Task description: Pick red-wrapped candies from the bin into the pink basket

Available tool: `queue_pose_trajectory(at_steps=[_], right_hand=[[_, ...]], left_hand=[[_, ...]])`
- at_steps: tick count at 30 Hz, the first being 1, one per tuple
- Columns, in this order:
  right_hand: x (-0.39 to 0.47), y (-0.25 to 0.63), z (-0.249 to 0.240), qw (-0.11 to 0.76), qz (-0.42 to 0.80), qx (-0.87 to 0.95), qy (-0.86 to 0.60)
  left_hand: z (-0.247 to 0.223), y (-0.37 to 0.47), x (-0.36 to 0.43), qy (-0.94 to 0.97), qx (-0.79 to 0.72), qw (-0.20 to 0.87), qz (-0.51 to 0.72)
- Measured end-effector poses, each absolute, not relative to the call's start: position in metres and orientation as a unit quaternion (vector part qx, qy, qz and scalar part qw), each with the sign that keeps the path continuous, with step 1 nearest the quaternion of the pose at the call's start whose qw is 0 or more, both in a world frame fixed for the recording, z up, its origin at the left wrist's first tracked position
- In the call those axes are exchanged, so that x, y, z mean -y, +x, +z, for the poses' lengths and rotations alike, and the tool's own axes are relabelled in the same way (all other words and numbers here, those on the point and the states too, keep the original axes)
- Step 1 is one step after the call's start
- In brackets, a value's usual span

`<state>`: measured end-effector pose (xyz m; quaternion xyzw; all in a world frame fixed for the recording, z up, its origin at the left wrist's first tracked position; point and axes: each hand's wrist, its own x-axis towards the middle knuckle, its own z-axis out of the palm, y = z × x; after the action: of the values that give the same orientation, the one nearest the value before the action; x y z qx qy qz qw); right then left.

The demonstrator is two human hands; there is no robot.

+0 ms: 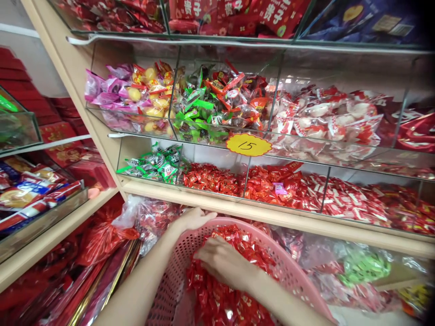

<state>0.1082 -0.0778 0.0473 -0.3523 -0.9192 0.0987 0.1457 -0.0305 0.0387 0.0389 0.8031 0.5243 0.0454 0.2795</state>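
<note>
A pink perforated basket [288, 267] leans below the shelf edge, holding a heap of red-wrapped candies [217, 299]. My left hand [195, 218] is closed over the basket's far left rim, its fingers lying along the rim close to the wooden shelf edge. Inside the basket, my right hand [219, 260] lies on the heap, fingers curled down and together against the red candies. Its fingertips are partly hidden and slightly blurred.
Clear-fronted bins above hold green-wrapped candies [159, 163], red candies [210, 179] and other sweets. A yellow tag [249, 144] reads 15. A wooden shelf edge [272, 214] runs just behind the basket. Bagged goods [367, 267] lie right; red bags [105, 235] lie left.
</note>
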Motion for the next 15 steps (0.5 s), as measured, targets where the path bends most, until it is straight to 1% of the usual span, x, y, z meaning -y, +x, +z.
queue_pose_trajectory(at_steps=[4,7,15], right_hand=[[0.084,0.095,0.027,0.085,0.017,0.942,-0.325],[0.085,0.092,0.022,0.069,-0.031,0.942,-0.326],[0.084,0.091,0.015,0.042,-0.057,0.933,-0.352]], left_hand=[[0.040,-0.032,-0.036,0.805,-0.525,0.270,0.050],[0.043,-0.032,-0.035,0.800,-0.534,0.268,0.051],[0.044,-0.031,-0.034,0.799,-0.538,0.264,0.049]])
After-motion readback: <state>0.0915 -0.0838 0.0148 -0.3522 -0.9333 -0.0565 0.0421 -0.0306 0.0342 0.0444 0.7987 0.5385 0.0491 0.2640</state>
